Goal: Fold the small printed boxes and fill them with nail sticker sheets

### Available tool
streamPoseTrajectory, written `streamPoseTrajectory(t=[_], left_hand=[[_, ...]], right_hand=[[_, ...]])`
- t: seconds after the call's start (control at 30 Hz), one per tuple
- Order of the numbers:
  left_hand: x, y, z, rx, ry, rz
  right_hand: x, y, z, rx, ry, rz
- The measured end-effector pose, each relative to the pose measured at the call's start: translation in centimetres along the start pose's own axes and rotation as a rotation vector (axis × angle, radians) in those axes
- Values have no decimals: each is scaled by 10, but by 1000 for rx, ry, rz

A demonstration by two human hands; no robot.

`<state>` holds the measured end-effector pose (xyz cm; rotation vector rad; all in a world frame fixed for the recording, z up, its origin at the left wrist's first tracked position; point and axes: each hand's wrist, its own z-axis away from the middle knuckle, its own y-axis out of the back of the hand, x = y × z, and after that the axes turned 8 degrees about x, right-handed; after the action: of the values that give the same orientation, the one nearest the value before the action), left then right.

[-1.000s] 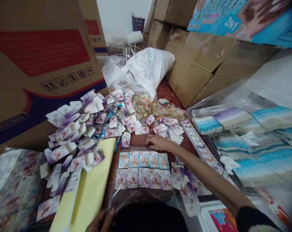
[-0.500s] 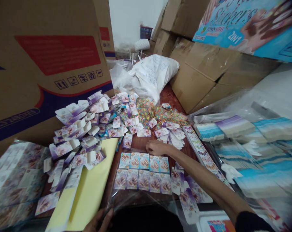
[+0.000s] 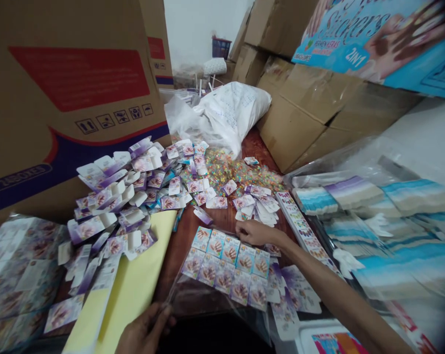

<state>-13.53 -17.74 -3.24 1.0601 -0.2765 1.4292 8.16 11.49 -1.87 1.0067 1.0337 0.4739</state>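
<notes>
In the head view, we are pinching a clear plastic sheet (image 3: 193, 300) with our left hand (image 3: 145, 329), while our outstretched right hand (image 3: 257, 232), fingers curled, is resting over glossy sticker cards (image 3: 226, 263) on the wooden tabletop (image 3: 187, 223); we cannot tell whether it is gripping.

Bare right forearm (image 3: 336, 290) and left hand (image 3: 145, 329)

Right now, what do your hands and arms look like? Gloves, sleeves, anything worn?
Both hands are bare, with no gloves. No ring, watch or bracelet shows on the right hand or the left hand. The right forearm is bare as well, with no sleeve in view, and no cables or markings show. The left forearm is out of frame.
</notes>
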Motion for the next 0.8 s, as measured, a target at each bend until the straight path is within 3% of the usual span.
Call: streamPoseTrajectory(t=[0.2, 0.4, 0.6, 0.8], left_hand=[[52, 11, -44, 39, -240, -357], [115, 26, -102, 159, -428, -776], [168, 28, -154, 306, -513, -944], [211, 3, -193, 302, -542, -990]], right_hand=[[16, 7, 23, 120, -148, -24], [20, 6, 24, 259, -329, -46], [-8, -12, 16, 407, -505, -216], [-57, -62, 20, 547, -643, -624]])
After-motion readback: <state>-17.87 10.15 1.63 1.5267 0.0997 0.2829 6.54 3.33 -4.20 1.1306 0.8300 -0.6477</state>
